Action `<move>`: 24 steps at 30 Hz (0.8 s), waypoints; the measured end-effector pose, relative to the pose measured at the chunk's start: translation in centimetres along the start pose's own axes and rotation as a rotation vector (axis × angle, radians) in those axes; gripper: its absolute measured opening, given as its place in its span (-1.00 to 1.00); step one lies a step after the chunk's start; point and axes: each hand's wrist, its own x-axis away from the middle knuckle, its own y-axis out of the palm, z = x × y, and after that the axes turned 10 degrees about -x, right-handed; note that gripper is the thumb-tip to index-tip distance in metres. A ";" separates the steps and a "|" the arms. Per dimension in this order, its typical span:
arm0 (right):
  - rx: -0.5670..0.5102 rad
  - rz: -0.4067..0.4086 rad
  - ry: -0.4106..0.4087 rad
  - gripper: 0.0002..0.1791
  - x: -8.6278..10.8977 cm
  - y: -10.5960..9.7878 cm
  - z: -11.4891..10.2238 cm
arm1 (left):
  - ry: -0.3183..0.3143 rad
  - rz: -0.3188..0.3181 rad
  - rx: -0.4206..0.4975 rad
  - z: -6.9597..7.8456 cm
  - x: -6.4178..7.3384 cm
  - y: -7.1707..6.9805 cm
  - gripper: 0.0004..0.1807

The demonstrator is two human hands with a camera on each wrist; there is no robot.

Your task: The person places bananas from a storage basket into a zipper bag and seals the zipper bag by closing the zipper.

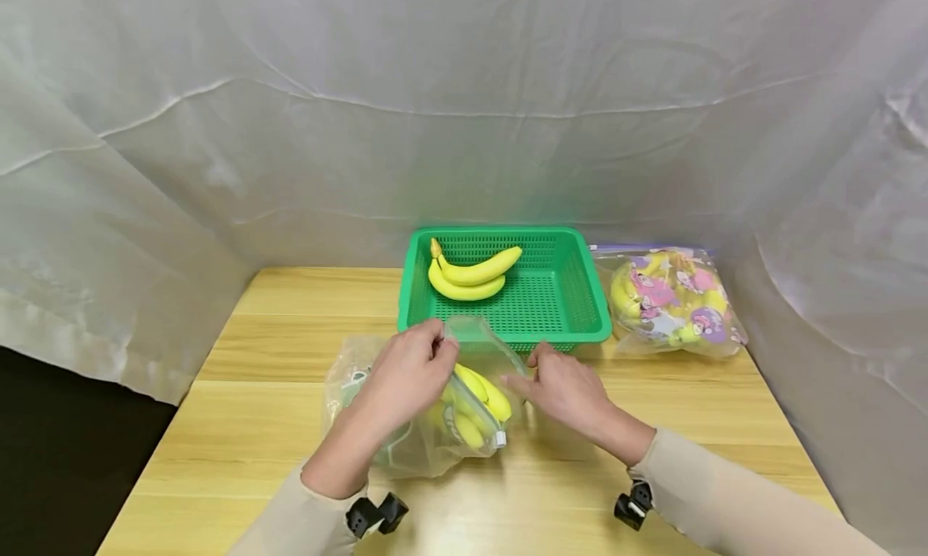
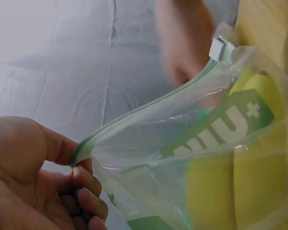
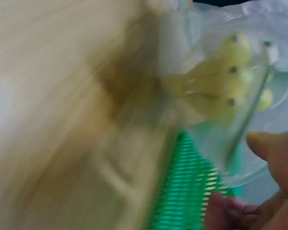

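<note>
A clear slider zip bag point(image 1: 416, 447) with green print lies on the table, with yellow bananas point(image 1: 487, 395) inside it. My left hand point(image 1: 416, 367) pinches one edge of its mouth between thumb and fingers, as the left wrist view shows at the green zip strip point(image 2: 139, 109). The white slider point(image 2: 220, 49) sits at the strip's far end. My right hand point(image 1: 569, 387) is beside the bag's mouth, thumb spread from the fingers; in the right wrist view its thumb point(image 3: 266, 146) stands apart from the zip edge. Part of that view is blurred.
Behind the hands stands a green plastic basket point(image 1: 598, 322) holding a small bunch of bananas point(image 1: 471, 278). Right of it lies another zip bag point(image 1: 674, 302), printed with pink and purple figures, with yellow fruit inside. Grey sheeting point(image 1: 464, 137) hangs behind the wooden table point(image 1: 254, 363).
</note>
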 end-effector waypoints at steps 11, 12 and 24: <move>-0.227 -0.039 -0.323 -0.73 -0.1 -3.1 -3.7 | -0.053 0.027 -0.090 -1.9 0.9 -2.5 -0.78; -0.215 -0.012 -0.353 -0.73 0.0 -3.5 -4.3 | -0.062 0.032 -0.091 -1.9 1.0 -2.8 -0.79; -0.026 -0.016 -0.259 -0.68 -0.6 -7.5 -6.9 | -0.097 0.083 -0.173 -1.9 1.5 -4.7 -0.80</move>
